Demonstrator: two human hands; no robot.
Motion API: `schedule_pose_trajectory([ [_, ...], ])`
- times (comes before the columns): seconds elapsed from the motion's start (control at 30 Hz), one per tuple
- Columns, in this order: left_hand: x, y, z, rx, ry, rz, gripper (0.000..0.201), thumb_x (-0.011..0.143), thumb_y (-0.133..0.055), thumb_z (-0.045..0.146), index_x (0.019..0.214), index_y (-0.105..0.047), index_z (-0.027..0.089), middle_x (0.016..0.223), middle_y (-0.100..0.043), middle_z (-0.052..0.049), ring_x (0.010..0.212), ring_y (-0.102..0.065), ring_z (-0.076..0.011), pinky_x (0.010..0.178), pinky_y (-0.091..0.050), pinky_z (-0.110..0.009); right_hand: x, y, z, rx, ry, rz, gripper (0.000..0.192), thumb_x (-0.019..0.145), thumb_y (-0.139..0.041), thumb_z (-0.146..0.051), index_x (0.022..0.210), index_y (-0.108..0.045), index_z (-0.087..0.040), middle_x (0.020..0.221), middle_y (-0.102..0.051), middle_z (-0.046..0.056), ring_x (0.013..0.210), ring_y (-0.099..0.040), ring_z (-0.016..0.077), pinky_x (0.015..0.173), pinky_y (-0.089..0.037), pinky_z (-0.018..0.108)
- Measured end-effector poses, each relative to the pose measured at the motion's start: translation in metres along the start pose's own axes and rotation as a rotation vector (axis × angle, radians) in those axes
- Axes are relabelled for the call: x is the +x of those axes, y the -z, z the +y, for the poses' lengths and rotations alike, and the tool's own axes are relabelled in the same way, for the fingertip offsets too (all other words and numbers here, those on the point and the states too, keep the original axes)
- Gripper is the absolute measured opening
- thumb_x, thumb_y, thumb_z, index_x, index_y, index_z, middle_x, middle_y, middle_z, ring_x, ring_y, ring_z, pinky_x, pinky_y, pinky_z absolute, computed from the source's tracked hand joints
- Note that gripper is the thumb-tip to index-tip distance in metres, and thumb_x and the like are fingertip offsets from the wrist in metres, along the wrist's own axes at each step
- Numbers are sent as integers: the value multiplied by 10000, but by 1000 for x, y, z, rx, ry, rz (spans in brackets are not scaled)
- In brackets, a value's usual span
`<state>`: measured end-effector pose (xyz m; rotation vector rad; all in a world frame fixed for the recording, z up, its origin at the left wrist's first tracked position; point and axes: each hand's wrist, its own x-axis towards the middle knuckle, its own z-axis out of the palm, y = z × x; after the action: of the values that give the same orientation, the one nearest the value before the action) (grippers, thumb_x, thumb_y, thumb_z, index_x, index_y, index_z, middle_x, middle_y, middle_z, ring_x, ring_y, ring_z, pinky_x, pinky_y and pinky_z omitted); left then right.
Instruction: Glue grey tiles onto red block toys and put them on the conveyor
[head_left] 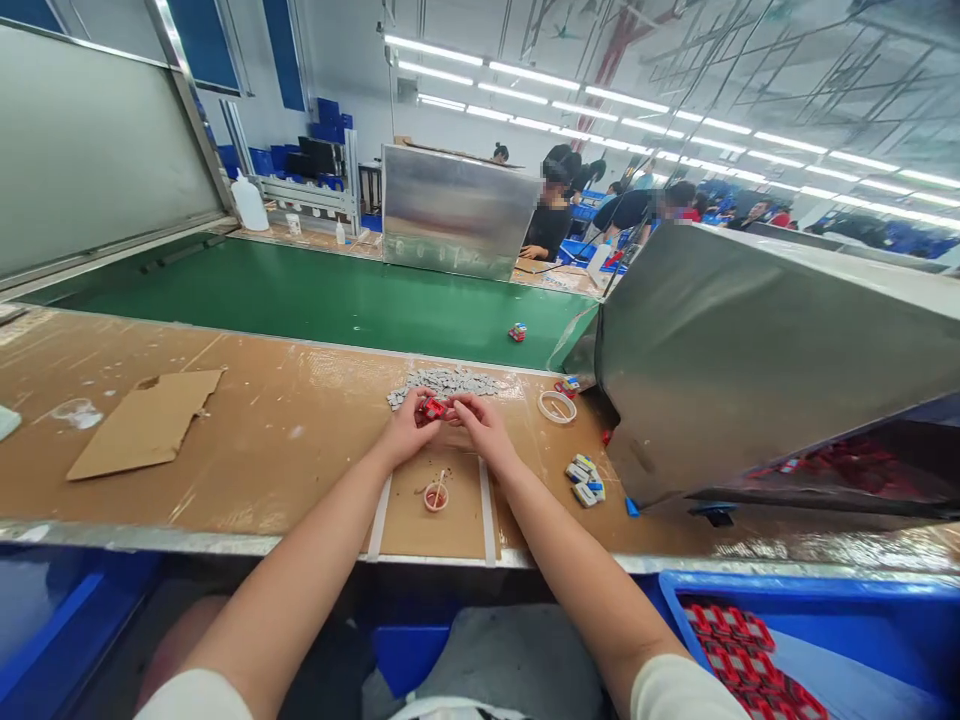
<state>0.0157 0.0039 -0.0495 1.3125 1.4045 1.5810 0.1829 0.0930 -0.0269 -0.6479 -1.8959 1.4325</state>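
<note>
- Both hands meet over the brown bench, fingers pinched together on one small red part [433,407].
- The left hand [411,425] curls round the part from its side, fingertips closed on it; the part sits at the thumb end of that hand.
- The right hand [484,425] closes on the same part from the other side, fingertips touching it and nearly touching the left fingers.
- Just beyond the grip lies a heap of grey pieces [444,383], close to the knuckles.
- Near the wrists, on the person's side of the grip, stands a small cup [436,496] with a stick in it, on a taped card sheet.
- To the right of the grip: a clear ring [557,407], and further toward the person a few blue-and-white parts [584,480].
- Well beyond the grip, a lone red part [517,332] rests on the green belt [315,295].
- Far left of the grip lies a torn card [146,422].
- Low right, a blue bin [862,610] holds more red parts.
- Other people work in the background.
</note>
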Motion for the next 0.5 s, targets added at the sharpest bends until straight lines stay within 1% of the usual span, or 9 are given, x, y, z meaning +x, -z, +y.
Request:
schedule_pose_trajectory([
  [0.07, 3, 3, -2, -84, 29, 24, 491, 821, -724, 306, 1246, -484, 252, 986, -709, 2, 777, -701, -149, 692, -540, -264, -11, 4, -8, -75, 135, 57, 390, 1018, -581, -577, 1155, -678, -225, 1158, -761, 110, 994, -704, 220, 900, -561, 373],
  [0.1, 5, 4, -3, -122, 42, 36, 471, 842, -698, 326, 1243, -462, 256, 981, -698, 4, 750, -691, -142, 661, -528, -257, -16, 6, -12, -145, 213, 60, 359, 1023, -591, -563, 1085, -686, -222, 1087, -751, 96, 957, -681, 211, 874, -535, 357],
  [0.13, 6, 6, -3, -154, 53, 49, 449, 864, -678, 352, 1236, -443, 261, 973, -687, 7, 730, -681, -138, 634, -515, -251, -21, 9, -16, -227, 275, 21, 353, 1027, -597, -557, 979, -679, -217, 975, -725, 73, 882, -644, 195, 824, -499, 339],
  [0.17, 6, 7, -3, -179, 61, 61, 430, 884, -669, 379, 1222, -429, 264, 967, -677, 10, 727, -679, -138, 621, -506, -246, -25, 11, -19, -309, 308, -59, 385, 1031, -598, -558, 862, -643, -215, 852, -675, 43, 793, -589, 175, 767, -452, 323],
  [0.23, 7, 7, -3, -209, 71, 75, 431, 896, -709, 425, 1169, -415, 268, 980, -678, 6, 782, -702, -148, 631, -507, -239, -31, 13, -25, -433, 308, -297, 488, 1035, -597, -562, 701, -529, -212, 683, -552, -6, 663, -469, 140, 684, -347, 310],
  [0.3, 6, 7, -3, -214, 77, 72, 503, 863, -807, 449, 1116, -413, 266, 1026, -700, -10, 877, -733, -171, 666, -521, -239, -34, 13, -27, -504, 285, -499, 522, 1030, -609, -546, 660, -464, -208, 640, -505, -22, 622, -416, 123, 656, -277, 311],
  [0.33, 6, 6, -3, -211, 81, 67, 547, 839, -852, 456, 1106, -414, 266, 1056, -711, -20, 918, -742, -183, 683, -530, -243, -34, 12, -27, -524, 286, -568, 513, 1026, -618, -527, 660, -452, -207, 643, -505, -24, 619, -409, 120, 654, -259, 313],
  [0.4, 5, 5, -2, -199, 89, 57, 624, 801, -911, 465, 1149, -431, 270, 1096, -727, -32, 953, -744, -198, 711, -551, -261, -35, 9, -27, -530, 315, -659, 475, 1023, -618, -474, 670, -447, -206, 668, -522, -18, 626, -411, 119, 656, -247, 314],
  [0.5, 4, 5, -1, -147, 88, 51, 664, 790, -931, 470, 1241, -492, 259, 1112, -738, -47, 962, -727, -204, 760, -574, -296, -34, 6, -26, -485, 349, -709, 452, 1049, -564, -423, 670, -448, -207, 680, -519, -12, 639, -410, 126, 666, -258, 311],
])
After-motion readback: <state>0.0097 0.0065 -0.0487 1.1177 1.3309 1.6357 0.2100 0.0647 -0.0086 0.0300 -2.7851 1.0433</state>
